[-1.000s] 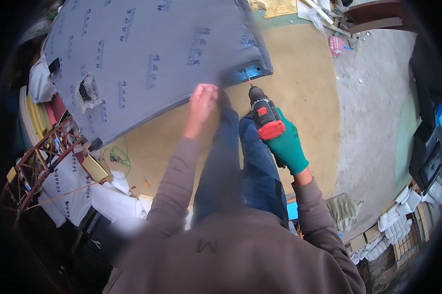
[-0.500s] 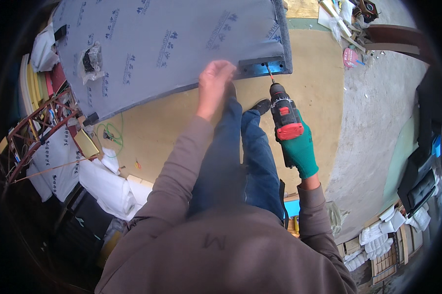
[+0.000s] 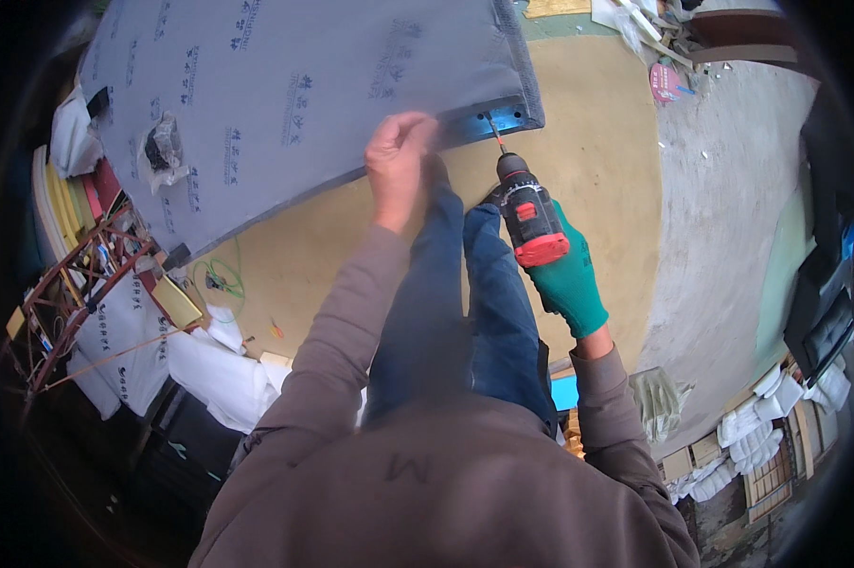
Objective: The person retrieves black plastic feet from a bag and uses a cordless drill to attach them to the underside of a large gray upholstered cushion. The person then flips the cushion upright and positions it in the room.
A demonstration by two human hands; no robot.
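Note:
In my right hand (image 3: pixel 567 275), which wears a green glove, I grip a black and red cordless drill (image 3: pixel 533 216). Its long bit reaches a dark strip-like leg (image 3: pixel 512 119) with round holes, at the corner of a grey fabric-covered furniture base (image 3: pixel 285 114). Bluish light shines on the strip. Bare and slightly blurred, my left hand (image 3: pixel 399 156) is near the strip's left end, fingers pinched together. Whatever lies between the fingertips is too small to make out. A clear plastic bag (image 3: pixel 165 151) with dark contents lies on the base.
Brown board (image 3: pixel 597 142) covers the floor under my feet, with grey concrete (image 3: pixel 720 189) to the right. At left are a reddish metal frame (image 3: pixel 96 275), white wrapped bundles (image 3: pixel 219 379) and a green cord (image 3: pixel 238 275). Black cushioned pieces (image 3: pixel 825 331) stand far right.
The view has shifted, so the base sits higher and further left. The drill remains at the strip, its bit tip near one hole. My left fingers stay pinched beside the strip.

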